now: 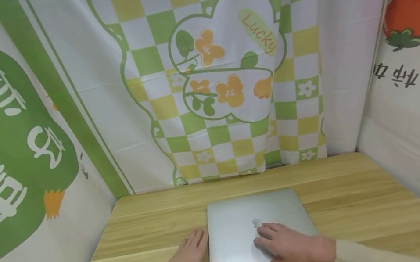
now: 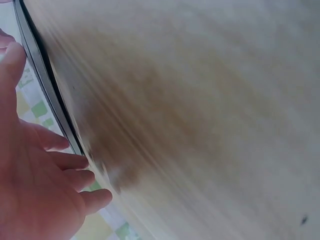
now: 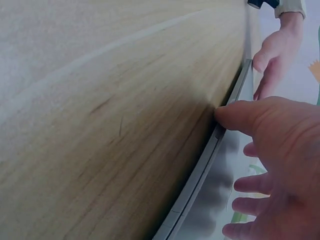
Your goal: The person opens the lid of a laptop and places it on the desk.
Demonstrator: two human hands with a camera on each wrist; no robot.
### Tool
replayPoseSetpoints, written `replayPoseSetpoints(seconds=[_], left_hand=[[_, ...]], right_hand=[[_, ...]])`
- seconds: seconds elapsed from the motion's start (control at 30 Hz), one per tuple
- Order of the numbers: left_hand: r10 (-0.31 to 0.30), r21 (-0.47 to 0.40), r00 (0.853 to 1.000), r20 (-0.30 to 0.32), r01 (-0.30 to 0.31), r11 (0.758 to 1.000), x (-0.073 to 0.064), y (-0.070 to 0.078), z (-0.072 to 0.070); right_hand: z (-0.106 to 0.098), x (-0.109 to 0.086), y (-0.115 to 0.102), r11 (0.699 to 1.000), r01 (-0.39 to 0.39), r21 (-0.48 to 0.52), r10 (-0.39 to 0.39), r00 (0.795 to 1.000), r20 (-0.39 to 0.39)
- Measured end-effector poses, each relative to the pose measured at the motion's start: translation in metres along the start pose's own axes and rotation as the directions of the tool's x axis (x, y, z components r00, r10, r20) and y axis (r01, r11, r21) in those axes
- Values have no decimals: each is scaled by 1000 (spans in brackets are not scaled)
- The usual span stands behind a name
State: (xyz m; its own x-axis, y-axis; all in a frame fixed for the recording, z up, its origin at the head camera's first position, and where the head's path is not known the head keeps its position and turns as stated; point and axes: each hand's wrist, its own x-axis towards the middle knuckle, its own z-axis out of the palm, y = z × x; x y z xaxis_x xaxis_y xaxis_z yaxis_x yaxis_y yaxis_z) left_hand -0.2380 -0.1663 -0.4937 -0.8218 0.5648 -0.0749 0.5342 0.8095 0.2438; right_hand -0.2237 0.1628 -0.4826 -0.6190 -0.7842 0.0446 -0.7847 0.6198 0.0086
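A closed silver laptop [image 1: 235,234] lies flat on the wooden table, its lid up and a small logo near the middle. Along its left side rests my left hand [image 1: 188,257], fingers extended and thumb at the front left corner. My right hand [image 1: 288,244] is over the right part of the lid, fingers spread and loosely bent. In the right wrist view, the thumb of the right hand [image 3: 285,165] touches the laptop's front edge [image 3: 197,170] near its notch. The left wrist view has the left hand [image 2: 40,185] beside the laptop's dark side edge [image 2: 52,95].
The wooden table [image 1: 151,227] extends around the laptop on all sides. Behind it hangs a green and yellow checked curtain [image 1: 235,141]. Printed white cloths [image 1: 413,131] enclose the table at left and right. Light sleeves [image 1: 365,254] cover both forearms.
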Motion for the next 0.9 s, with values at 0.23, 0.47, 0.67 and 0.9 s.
replayPoseSetpoints(seconds=[0.23, 0.47, 0.67, 0.9], left_hand=[[-3, 26, 997, 77, 1, 1000, 0, -1, -2], [-3, 66, 996, 87, -3, 998, 0, 0, 0], [-9, 80, 995, 99, 1, 997, 2, 1, -1], [-5, 99, 992, 123, -8, 995, 5, 3, -5]], right_hand=[[-1, 2, -2, 999, 36, -7, -36, 999, 38], [0, 5, -6, 987, 149, -62, -149, 989, -8], [-2, 9, -13, 964, 236, -121, -239, 971, -7], [-3, 17, -26, 972, 201, -118, -177, 967, 182]])
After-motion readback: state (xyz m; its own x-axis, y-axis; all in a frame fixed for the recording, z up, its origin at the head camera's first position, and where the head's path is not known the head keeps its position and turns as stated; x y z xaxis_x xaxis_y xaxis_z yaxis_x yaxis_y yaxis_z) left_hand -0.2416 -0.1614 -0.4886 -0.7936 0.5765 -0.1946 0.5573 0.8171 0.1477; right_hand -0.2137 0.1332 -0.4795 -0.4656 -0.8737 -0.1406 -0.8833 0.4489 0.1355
